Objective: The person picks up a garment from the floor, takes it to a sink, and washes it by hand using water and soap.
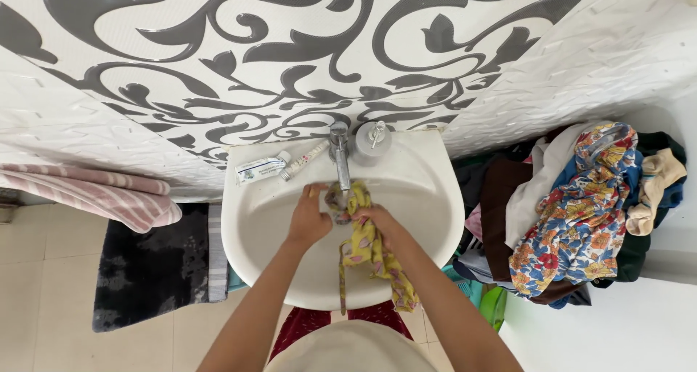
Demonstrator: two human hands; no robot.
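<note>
Over a white wash basin (261, 234), my left hand (308, 216) and my right hand (377, 223) both grip a yellow patterned cloth (370, 252). The cloth is bunched up just under the metal tap (340, 158). Its loose end hangs down across the basin's front rim. My left hand pinches the top of the bundle near the tap spout. My right hand closes around it from the right.
A toothpaste tube (261, 169), a second small tube (303, 160) and a grey soap dispenser (373, 140) sit on the basin's back ledge. A pile of clothes (581, 212) lies at right. Striped pink towels (94, 190) and a dark mat (152, 267) are at left.
</note>
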